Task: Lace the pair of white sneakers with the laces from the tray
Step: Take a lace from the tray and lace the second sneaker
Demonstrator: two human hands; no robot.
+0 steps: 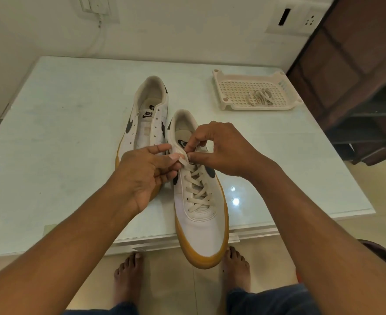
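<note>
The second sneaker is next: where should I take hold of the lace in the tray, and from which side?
Pinch the lace at the middle of its heap, where the strands bunch together, coming down from above. It lies loose on the tray floor, and the raised rim would likely hinder a sideways reach.
</note>
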